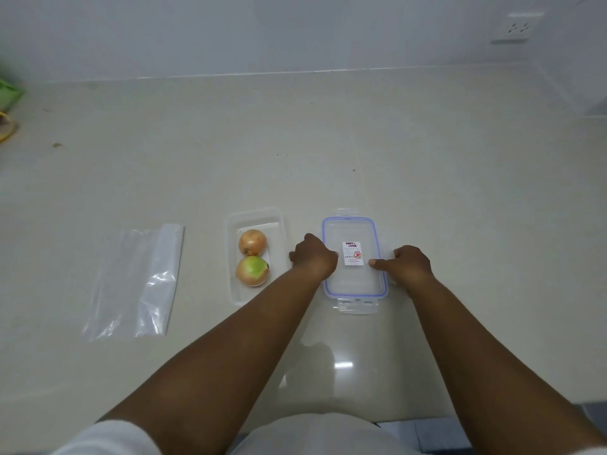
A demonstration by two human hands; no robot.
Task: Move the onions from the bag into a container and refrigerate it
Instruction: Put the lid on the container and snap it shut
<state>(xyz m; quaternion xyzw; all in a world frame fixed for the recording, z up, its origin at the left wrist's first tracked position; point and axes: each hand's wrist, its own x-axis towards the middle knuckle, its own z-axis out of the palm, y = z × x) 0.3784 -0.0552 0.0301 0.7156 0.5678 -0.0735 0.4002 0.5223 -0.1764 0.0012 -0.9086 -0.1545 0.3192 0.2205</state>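
Two onions lie in an open clear container (233, 224) on the counter: a brown one (252, 242) at the back and a greenish one (252, 271) in front. Right of the container lies its clear lid (353, 284) with a blue seal and a white label. My left hand (313, 254) grips the lid's left edge. At the lid's right edge, my right hand (410, 264) holds on with its thumb on top. The empty clear plastic bag (134, 284) lies flat to the left of the container.
The pale counter (295, 152) runs back to a white wall with a socket (517, 27) at the upper right. A green object (8, 93) and a yellow one (6, 128) sit at the far left edge. The counter's front edge is near my body.
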